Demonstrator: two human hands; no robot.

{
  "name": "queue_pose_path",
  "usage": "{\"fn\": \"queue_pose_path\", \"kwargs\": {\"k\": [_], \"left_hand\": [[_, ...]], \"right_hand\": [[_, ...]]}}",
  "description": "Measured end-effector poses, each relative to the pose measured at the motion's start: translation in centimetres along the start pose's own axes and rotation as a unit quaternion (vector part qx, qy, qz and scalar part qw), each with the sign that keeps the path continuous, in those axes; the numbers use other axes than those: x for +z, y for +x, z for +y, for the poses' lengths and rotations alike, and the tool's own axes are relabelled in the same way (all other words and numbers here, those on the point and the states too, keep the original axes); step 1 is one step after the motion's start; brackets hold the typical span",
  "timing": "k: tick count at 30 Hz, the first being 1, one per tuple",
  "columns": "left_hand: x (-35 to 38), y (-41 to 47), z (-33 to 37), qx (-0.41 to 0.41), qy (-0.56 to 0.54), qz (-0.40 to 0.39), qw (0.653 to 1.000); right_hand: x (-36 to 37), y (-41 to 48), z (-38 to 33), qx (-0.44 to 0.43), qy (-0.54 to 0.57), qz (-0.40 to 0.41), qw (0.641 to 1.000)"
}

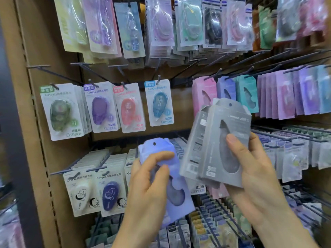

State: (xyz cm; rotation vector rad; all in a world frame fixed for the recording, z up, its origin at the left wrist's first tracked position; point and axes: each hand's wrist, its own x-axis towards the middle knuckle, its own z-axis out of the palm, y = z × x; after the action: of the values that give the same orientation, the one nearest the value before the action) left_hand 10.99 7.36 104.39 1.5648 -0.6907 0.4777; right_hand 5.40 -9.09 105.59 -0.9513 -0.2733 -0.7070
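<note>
The left hand grips a lavender correction-tape box low in the near middle, with the fingers curled round its upper half and the hang hole left clear above them. The right hand pinches two grey correction-tape boxes fanned together, thumb across the front window.

These look like light, thin card boxes: stiff along the folded edges, easily dented over the cut-out window, and smooth enough for the fanned pair to slide apart. The long side edges are probably the best hold, with the top tab kept free for hanging.

The matching pink, blue and teal boxes hang far right on wire hooks, whose bare tips jut towards the hands. The rows are tightly packed, so the only open room is in front of the display. A cardboard side panel closes off the left.
</note>
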Motion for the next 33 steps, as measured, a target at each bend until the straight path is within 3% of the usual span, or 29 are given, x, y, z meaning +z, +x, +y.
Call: {"fn": "queue_pose_path", "kwargs": {"k": [8, 17, 23, 28, 33], "left_hand": [[-0.3, 1.9, 1.1, -0.033, -0.262, -0.043, 0.964], [6.2, 2.6, 0.9, -0.029, -0.245, -0.072, 0.966], [11.2, 4.6, 1.7, 0.004, -0.164, -0.116, 0.98], [15.9, 8.7, 3.3, 0.032, -0.11, -0.108, 0.988], [21.1, 12.5, 4.6, 0.107, -0.071, -0.063, 0.99]], "right_hand": [[-2.3, -0.4, -0.4, -0.002, -0.109, 0.012, 0.994], [-4.2, -0.3, -2.4, -0.087, -0.23, 0.011, 0.969], [-8.3, 2.5, -5.9, -0.128, -0.313, -0.002, 0.941], [-13.8, 7.2, -9.6, -0.142, -0.333, -0.012, 0.932], [-18.1, 12.5, -11.9, -0.129, -0.291, -0.044, 0.947]]}}
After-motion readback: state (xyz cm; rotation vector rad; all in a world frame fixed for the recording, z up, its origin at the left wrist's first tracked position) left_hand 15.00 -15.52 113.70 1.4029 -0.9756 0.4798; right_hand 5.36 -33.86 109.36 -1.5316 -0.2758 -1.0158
